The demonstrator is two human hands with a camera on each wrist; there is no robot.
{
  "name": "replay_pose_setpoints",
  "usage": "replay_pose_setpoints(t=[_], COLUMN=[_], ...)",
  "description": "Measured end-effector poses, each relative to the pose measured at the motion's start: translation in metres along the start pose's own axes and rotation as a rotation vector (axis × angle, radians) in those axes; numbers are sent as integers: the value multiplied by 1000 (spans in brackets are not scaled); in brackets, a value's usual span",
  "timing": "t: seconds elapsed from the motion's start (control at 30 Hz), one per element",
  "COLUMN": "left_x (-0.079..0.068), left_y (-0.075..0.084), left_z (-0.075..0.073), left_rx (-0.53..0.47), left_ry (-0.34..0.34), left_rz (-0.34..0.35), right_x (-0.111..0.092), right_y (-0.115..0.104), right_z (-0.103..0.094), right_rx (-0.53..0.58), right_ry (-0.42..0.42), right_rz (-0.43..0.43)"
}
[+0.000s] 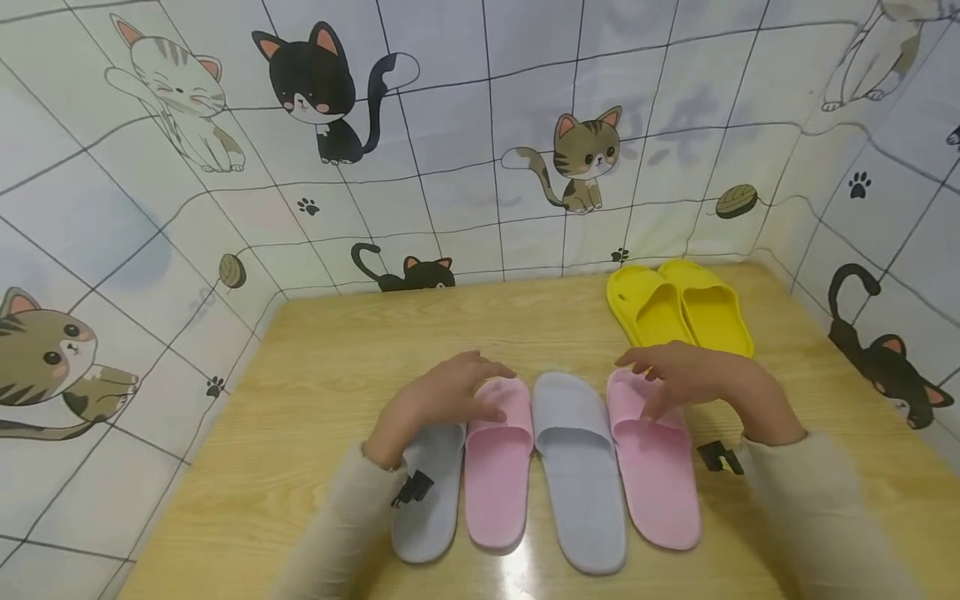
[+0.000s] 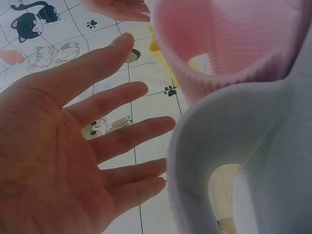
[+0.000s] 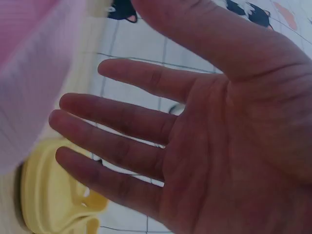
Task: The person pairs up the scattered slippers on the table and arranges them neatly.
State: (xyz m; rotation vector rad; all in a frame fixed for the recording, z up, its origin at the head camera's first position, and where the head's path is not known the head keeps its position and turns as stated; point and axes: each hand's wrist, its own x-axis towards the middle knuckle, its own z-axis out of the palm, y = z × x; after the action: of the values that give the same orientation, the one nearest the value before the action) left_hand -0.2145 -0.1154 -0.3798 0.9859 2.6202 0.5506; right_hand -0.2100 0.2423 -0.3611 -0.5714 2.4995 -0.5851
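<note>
Two grey and two pink slippers lie side by side on the wooden table, colours alternating. My left hand (image 1: 448,390) hovers over the toe ends of the left grey slipper (image 1: 426,521) and left pink slipper (image 1: 497,496), partly covering both. Its fingers are spread with nothing in them in the left wrist view, beside the grey slipper's opening. Above the right pink slipper (image 1: 666,496) is my right hand (image 1: 690,382), fingers extended and holding nothing. Between the pink ones lies the right grey slipper (image 1: 585,492), its toe pointing away from me.
A pair of yellow clogs (image 1: 720,312) stands at the back right of the table (image 1: 322,400), just beyond my right hand. Cloth walls (image 1: 450,200) printed with cats and grid lines enclose the back and sides. Small black clips (image 1: 720,457) sit by my sleeves.
</note>
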Motion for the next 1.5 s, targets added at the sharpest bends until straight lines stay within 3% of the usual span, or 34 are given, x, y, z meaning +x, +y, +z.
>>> replay_pose_setpoints(t=[0.13, 0.4, 0.67, 1.0, 1.3, 1.5], left_x=[0, 3, 3, 0, -3, -1], left_y=[-1, 0, 0, -5, -11, -18], left_z=[7, 9, 6, 2, -5, -6], left_rx=[-4, -1, 9, -1, 35, 47], left_ry=[-50, -94, -110, -101, -92, -64], left_rz=[-11, 27, -30, -62, -145, -123], right_x=[6, 8, 8, 17, 29, 29], right_y=[-3, -2, -2, -5, -8, -7], right_z=[10, 12, 9, 15, 24, 25], right_rx=[-2, -33, -19, -120, -93, -93], right_ry=[-61, -78, -78, 15, 73, 124], right_rz=[36, 66, 69, -43, -126, -165])
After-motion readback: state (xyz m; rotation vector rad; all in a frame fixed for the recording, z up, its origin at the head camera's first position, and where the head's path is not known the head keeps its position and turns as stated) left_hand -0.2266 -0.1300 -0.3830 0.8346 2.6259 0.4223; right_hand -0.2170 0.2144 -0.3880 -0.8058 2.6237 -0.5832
